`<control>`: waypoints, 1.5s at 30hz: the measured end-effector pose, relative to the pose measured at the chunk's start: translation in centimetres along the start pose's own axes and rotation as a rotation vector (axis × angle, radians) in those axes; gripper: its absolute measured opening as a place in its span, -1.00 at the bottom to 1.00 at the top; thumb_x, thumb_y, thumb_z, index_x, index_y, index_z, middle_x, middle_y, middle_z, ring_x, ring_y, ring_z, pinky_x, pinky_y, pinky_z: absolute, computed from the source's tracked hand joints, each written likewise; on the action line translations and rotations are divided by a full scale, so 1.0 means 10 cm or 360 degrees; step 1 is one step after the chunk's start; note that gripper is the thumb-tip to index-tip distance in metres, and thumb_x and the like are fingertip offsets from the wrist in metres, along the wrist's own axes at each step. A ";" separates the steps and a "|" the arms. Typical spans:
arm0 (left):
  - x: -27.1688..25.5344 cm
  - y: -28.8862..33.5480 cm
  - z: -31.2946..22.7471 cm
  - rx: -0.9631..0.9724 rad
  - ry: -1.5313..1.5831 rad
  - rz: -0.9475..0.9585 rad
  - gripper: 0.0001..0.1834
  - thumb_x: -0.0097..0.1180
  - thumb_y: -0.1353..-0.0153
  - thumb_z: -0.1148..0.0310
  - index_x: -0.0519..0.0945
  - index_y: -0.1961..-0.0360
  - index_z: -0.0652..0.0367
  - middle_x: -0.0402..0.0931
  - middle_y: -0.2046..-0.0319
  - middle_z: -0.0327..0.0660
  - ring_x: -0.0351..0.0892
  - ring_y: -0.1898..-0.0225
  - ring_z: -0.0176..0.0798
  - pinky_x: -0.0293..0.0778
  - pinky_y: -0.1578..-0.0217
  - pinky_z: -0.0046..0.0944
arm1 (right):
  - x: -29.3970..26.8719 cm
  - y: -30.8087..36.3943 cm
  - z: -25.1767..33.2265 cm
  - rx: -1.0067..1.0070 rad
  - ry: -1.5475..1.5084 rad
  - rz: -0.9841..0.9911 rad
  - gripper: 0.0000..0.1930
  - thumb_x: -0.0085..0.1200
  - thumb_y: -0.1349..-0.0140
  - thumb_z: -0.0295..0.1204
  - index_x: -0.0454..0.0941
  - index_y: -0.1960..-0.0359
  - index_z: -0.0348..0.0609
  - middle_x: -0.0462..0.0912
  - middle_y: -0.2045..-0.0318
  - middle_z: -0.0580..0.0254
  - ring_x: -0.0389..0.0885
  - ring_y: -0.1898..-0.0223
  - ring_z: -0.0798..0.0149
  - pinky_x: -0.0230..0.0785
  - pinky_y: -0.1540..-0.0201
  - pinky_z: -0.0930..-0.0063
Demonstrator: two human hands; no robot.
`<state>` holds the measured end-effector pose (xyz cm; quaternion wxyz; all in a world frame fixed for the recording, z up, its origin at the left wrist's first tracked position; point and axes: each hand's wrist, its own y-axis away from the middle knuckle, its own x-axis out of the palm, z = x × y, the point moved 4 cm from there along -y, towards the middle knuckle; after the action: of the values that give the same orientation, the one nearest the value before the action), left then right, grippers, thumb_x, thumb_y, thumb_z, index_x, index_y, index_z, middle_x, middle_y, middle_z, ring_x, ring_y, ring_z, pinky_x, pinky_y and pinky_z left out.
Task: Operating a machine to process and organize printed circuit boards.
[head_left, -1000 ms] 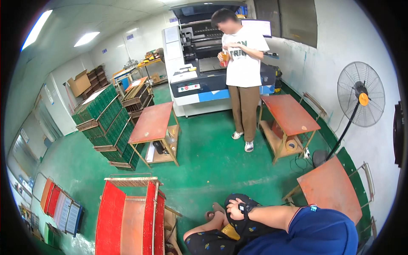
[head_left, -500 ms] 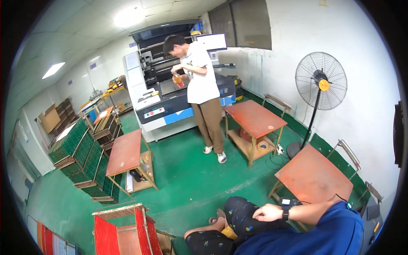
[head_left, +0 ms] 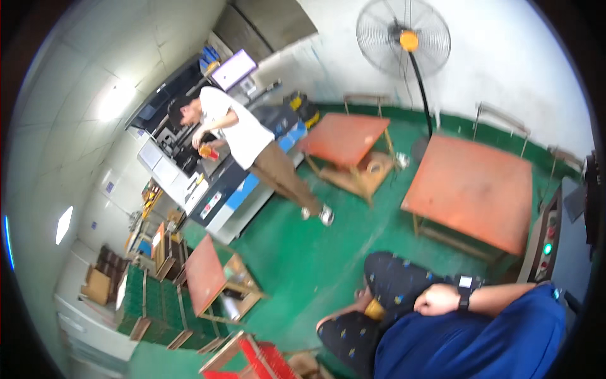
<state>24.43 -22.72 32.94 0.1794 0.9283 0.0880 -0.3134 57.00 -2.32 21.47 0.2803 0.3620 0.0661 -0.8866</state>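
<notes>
My right hand [head_left: 437, 299] rests on my right thigh, its fingers loosely curled in and nothing visible in them. A dark watch [head_left: 465, 297] is strapped around that wrist. Under the hand are my dark patterned shorts [head_left: 404, 281], beside my blue shirt [head_left: 454, 344]. Between my legs a small yellow patch [head_left: 375, 309] shows; I cannot make out what it is. My left hand is out of the picture.
A person [head_left: 237, 129] in a white shirt holds a red-and-orange container [head_left: 207, 151] beside a large machine [head_left: 221, 211]. Orange-topped tables [head_left: 473, 189] stand ahead and right, near a standing fan [head_left: 404, 38]. Green racks [head_left: 161, 306] are stacked left. A red-sided cart [head_left: 262, 360] stands at the bottom.
The whole view has tilted and swung rightward, bringing a control panel with a green light into sight. My right hand stays on my thigh; the other person keeps hold of the container.
</notes>
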 end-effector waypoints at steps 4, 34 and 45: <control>0.09 0.00 0.05 -0.0001 0.0033 -0.0048 -0.75 0.04 -0.26 0.34 0.51 0.11 0.25 0.53 0.21 -0.02 0.51 0.16 -0.14 0.40 0.11 -0.27 | -0.23 0.15 0.40 -0.0134 0.0180 -0.0216 -0.87 0.00 -0.03 -0.30 0.59 0.51 0.03 0.60 0.54 0.19 0.61 0.45 0.12 0.45 0.44 0.21; 0.43 0.26 0.05 -0.0085 0.0043 -0.0032 -0.75 0.02 -0.27 0.28 0.55 0.25 0.28 0.55 0.37 -0.01 0.55 0.34 -0.14 0.44 0.24 -0.27 | -0.51 0.68 0.55 -0.0357 -0.0316 0.0425 -0.59 0.04 -0.22 -0.08 0.50 0.09 -0.15 0.57 0.41 0.17 0.54 0.38 0.13 0.40 0.32 0.32; 0.54 0.20 0.22 -0.0164 0.0233 0.0189 -0.66 -0.09 -0.35 0.12 0.51 0.25 0.20 0.51 0.47 -0.22 0.48 0.42 -0.35 0.43 0.32 -0.32 | -0.74 0.57 0.74 -0.0099 -0.0238 0.0366 -0.77 -0.01 -0.24 -0.52 0.51 0.07 -0.18 0.49 0.51 0.23 0.45 0.49 0.37 0.37 0.31 0.54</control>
<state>28.03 -25.11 28.50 0.2381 0.9419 0.0617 -0.2288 59.94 -6.10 32.41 0.3954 0.2913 0.0306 -0.8705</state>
